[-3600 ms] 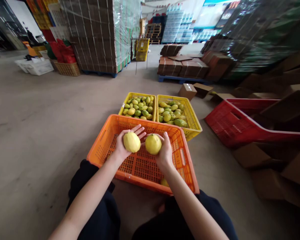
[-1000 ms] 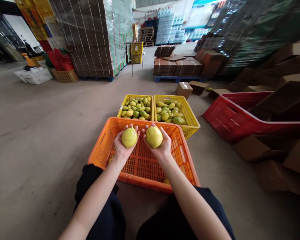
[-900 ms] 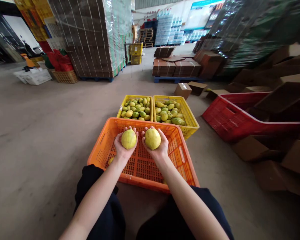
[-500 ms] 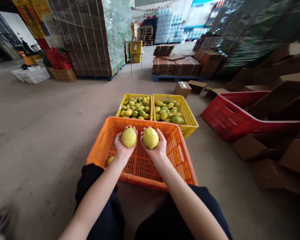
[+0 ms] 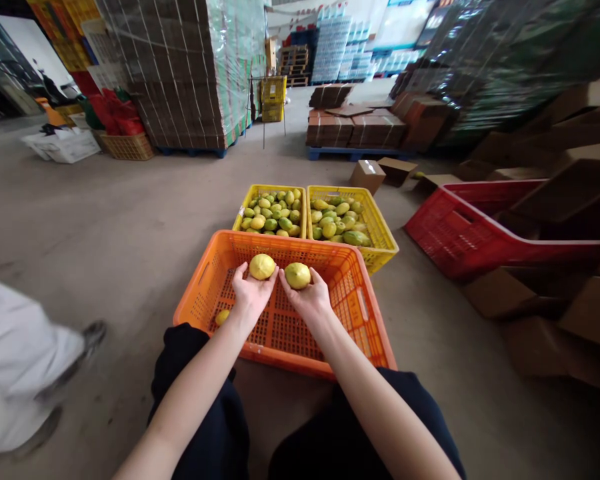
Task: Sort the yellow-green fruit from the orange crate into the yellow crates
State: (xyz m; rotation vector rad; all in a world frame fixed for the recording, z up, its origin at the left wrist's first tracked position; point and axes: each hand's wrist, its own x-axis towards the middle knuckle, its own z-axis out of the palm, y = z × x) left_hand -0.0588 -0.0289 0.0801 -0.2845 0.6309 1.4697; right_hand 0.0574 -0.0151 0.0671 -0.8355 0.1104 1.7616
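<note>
- both forearms reach forward over the orange crate (image 5: 365, 313), palms turned partly up, hands side by side.
- the left hand (image 5: 250, 297) cups a yellow fruit (image 5: 262, 266) at its fingertips — fingers curled loosely under it, not wrapped round.
- the right hand (image 5: 307, 300) holds a second yellow fruit (image 5: 297, 275) the same way, fingers half open beneath it.
- both fruits are round, pale yellow with a greenish tinge, and sit just apart, above the crate's far half.
- a small fruit (image 5: 222, 317) lies in the crate's near left corner.
- beyond stand two yellow crates (image 5: 386, 235) of green-yellow fruit — a red crate (image 5: 445, 233) to the right.
- another person's leg (image 5: 25, 360) is at the left edge.
</note>
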